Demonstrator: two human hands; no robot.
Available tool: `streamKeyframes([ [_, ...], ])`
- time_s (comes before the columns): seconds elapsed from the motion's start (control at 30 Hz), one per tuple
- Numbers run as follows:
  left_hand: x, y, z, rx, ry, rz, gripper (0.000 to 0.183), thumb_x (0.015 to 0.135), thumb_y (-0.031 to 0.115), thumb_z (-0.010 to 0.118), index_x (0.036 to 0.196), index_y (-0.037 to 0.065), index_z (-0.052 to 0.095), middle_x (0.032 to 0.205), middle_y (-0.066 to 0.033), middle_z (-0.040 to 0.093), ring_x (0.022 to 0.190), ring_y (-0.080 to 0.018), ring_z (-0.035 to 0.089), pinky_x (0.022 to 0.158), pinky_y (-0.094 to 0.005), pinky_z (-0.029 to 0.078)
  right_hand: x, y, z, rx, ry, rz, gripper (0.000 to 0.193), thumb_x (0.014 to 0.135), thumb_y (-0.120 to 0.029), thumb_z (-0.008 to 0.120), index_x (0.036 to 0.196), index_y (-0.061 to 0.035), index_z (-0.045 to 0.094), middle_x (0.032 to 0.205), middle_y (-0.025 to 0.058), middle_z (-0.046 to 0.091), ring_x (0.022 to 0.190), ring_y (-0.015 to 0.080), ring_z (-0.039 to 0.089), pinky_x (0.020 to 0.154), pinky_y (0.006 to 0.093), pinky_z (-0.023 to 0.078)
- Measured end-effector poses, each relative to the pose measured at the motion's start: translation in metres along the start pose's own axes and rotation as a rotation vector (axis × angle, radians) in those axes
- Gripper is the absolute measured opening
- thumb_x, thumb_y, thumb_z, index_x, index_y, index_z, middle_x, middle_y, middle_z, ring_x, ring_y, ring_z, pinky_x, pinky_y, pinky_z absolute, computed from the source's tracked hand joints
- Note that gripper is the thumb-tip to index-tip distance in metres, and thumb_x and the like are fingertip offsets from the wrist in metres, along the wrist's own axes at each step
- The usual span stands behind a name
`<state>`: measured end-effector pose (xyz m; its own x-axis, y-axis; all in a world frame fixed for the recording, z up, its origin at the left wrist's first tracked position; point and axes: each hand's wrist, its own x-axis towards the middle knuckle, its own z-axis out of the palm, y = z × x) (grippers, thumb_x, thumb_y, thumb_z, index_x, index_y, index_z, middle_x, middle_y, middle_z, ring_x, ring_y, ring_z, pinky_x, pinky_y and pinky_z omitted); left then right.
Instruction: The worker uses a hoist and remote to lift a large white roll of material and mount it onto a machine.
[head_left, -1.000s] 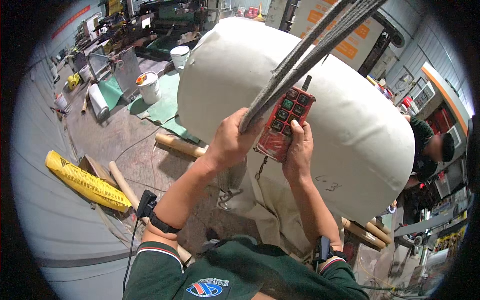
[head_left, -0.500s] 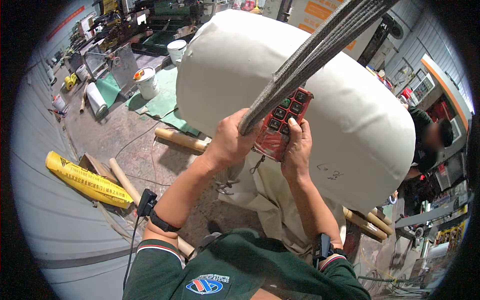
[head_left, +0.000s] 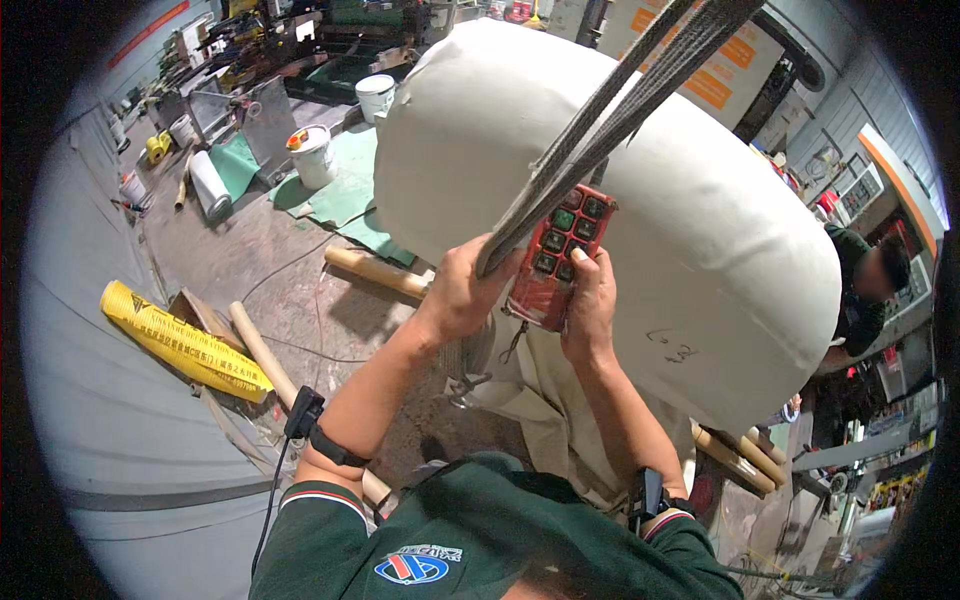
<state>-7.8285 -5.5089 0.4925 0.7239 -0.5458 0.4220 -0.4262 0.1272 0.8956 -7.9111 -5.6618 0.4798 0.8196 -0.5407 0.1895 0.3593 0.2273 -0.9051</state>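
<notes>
My left hand (head_left: 462,292) is closed around a grey woven lifting sling (head_left: 625,110), whose doubled bands slope up to the right out of the picture. In my right hand (head_left: 590,312) is a red crane remote (head_left: 536,298) with two rows of dark buttons, one of them green. My right thumb rests on a lower button at the remote's right side; whether it is pressed in I cannot tell. The sling partly covers the remote's left edge. Behind both hands lies a huge white roll (head_left: 500,130), with loose off-white sheeting (head_left: 540,400) hanging below it.
Cardboard tubes lie at left (head_left: 375,272) and right (head_left: 735,460). A yellow wrapped roll (head_left: 185,340) leans by the grey wall. White buckets (head_left: 312,165) stand near green sheeting (head_left: 345,190). A person (head_left: 860,275) is beyond the roll's right end. Cables cross the floor.
The view has shifted a little, so the surroundings sit slightly further right. Both hands keep their hold on the sling and the remote. My right thumb lies slightly lower on the buttons.
</notes>
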Motion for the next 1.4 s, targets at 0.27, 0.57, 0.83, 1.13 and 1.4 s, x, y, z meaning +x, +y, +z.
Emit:
streamKeyframes([
  [0.27, -0.031, -0.012, -0.031, 0.252, 0.105, -0.063, 0.037, 0.100, 0.034, 0.058, 0.107, -0.001, 0.066, 0.098, -0.0133, 0.069, 0.090, -0.0173, 0.064, 0.080, -0.0330, 0.051, -0.020, 0.020, 0.015, -0.112, -0.011, 0.169, 0.040, 0.094, -0.030, 0.068, 0.120, -0.0058, 0.050, 0.104, 0.0035, 0.058, 0.091, 0.0141, 0.061, 0.078, 0.0332, 0.055],
  [0.57, -0.042, -0.033, -0.082, 0.458, 0.365, 0.211, 0.027, 0.098, 0.025, 0.059, 0.101, -0.001, 0.064, 0.083, -0.0112, 0.066, 0.075, -0.0209, 0.065, 0.068, -0.0355, 0.052, -0.020, 0.077, -0.028, -0.102, -0.067, 0.210, 0.035, 0.094, -0.031, 0.069, 0.113, -0.0056, 0.054, 0.101, 0.0028, 0.060, 0.086, 0.0120, 0.059, 0.077, 0.0316, 0.051],
  [0.83, -0.044, -0.030, -0.145, 0.620, 0.541, 0.183, 0.019, 0.092, 0.007, 0.062, 0.109, 0.000, 0.061, 0.085, -0.0138, 0.063, 0.075, -0.0222, 0.063, 0.064, -0.0355, 0.050, -0.027, 0.123, -0.030, -0.220, -0.097, 0.399, 0.029, 0.094, -0.027, 0.068, 0.109, -0.0064, 0.055, 0.092, 0.0025, 0.062, 0.075, 0.0114, 0.060, 0.067, 0.0304, 0.053],
  [1.13, -0.047, -0.027, -0.228, 0.682, 0.644, 0.220, 0.019, 0.097, 0.020, 0.059, 0.100, 0.001, 0.059, 0.077, -0.0123, 0.058, 0.069, -0.0259, 0.061, 0.061, -0.0370, 0.048, -0.041, 0.171, 0.018, -0.343, -0.136, 0.505, 0.030, 0.092, -0.024, 0.069, 0.111, -0.0048, 0.056, 0.096, 0.0031, 0.063, 0.080, 0.0113, 0.062, 0.072, 0.0306, 0.054],
  [1.4, -0.047, -0.063, -0.319, 0.675, 0.678, 0.213, 0.021, 0.098, 0.021, 0.058, 0.104, 0.001, 0.059, 0.081, -0.0143, 0.058, 0.072, -0.0291, 0.058, 0.067, -0.0394, 0.049, -0.047, 0.210, 0.070, -0.388, -0.144, 0.449, 0.028, 0.094, -0.024, 0.067, 0.110, -0.0047, 0.056, 0.095, 0.0022, 0.062, 0.077, 0.0109, 0.059, 0.070, 0.0299, 0.053],
])
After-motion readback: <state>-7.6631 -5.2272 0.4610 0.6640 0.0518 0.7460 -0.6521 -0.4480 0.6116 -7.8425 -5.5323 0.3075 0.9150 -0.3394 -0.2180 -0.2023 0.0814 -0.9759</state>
